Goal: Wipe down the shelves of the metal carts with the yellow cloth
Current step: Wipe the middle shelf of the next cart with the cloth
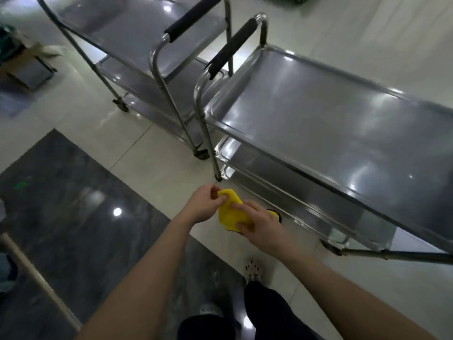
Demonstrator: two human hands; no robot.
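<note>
A yellow cloth with a dark edge is held between both my hands in front of me, above the floor. My left hand pinches its upper left corner. My right hand grips its lower right part, fingers curled over it. Two metal carts stand ahead. The near cart is on the right, with a top shelf and lower shelves, its corner leg just beyond my hands. The far cart stands behind it on the left. Both have black foam handles.
The floor is pale tile with a dark glossy slab at lower left. A cardboard box sits at far left. A pale pole leans at the left edge. My feet and dark trousers are below my arms.
</note>
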